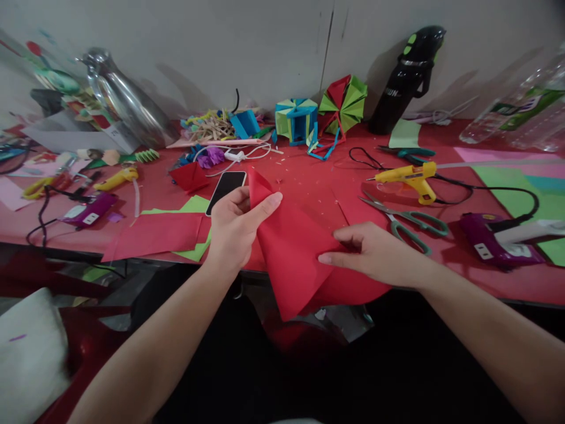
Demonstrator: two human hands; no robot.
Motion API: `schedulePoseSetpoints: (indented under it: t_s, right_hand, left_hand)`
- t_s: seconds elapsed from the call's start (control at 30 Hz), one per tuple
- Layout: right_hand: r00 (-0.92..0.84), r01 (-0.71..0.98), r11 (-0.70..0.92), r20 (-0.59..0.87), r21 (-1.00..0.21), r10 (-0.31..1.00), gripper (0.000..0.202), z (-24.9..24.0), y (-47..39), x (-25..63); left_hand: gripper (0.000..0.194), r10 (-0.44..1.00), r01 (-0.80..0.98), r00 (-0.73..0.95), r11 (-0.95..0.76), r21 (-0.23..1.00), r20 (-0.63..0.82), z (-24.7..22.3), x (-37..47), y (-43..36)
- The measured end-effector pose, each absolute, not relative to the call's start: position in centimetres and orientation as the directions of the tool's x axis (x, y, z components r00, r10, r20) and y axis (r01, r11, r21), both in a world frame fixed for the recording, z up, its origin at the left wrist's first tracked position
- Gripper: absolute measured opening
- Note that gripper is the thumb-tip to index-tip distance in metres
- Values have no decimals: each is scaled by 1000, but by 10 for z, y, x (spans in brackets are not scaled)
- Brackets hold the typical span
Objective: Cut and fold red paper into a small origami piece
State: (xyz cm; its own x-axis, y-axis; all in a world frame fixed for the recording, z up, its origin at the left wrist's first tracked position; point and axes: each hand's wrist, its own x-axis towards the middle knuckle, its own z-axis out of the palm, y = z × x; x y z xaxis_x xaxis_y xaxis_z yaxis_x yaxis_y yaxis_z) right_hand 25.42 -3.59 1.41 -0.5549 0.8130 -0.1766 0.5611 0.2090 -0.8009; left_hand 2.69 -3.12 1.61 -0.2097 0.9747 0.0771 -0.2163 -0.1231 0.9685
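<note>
A sheet of red paper (293, 259) hangs between my two hands over the table's front edge, bent and curved, one corner pointing down. My left hand (236, 227) pinches its upper left part, the thumb lying on top. On the right side, the thumb and fingers of my right hand (375, 253) close on the paper's edge. A black phone (226, 187) lies just behind my left hand. Green-handled scissors (412, 221) rest, blades apart, beyond my right hand. Left of my left hand, a flat red sheet (161, 235) overlaps green paper (194, 205).
Yellow glue guns (410, 176) and purple power sockets (498, 241) with cords lie on both sides of the red table (291, 162). Along the wall stand a steel jug (128, 97), paper models (296, 121), a black bottle (404, 88) and clear plastic bottles (516, 112).
</note>
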Motion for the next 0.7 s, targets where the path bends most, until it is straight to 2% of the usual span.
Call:
schedulePoseSetpoints:
  t_s: [0.27, 0.5, 0.7]
  right_hand:
    - [-562, 538, 241, -131, -808, 817, 53, 13, -37, 251]
    - [-471, 534, 205, -88, -820, 878, 48, 13, -38, 250]
    - [-428, 528, 202, -52, -825, 902, 51, 13, -38, 251]
  left_hand:
    - [28, 965, -232, -245, -156, 960, 97, 18, 22, -29]
    - [35, 967, -243, -246, -128, 962, 67, 19, 15, -24]
    - [32, 971, -249, -231, -122, 961, 63, 18, 14, -23]
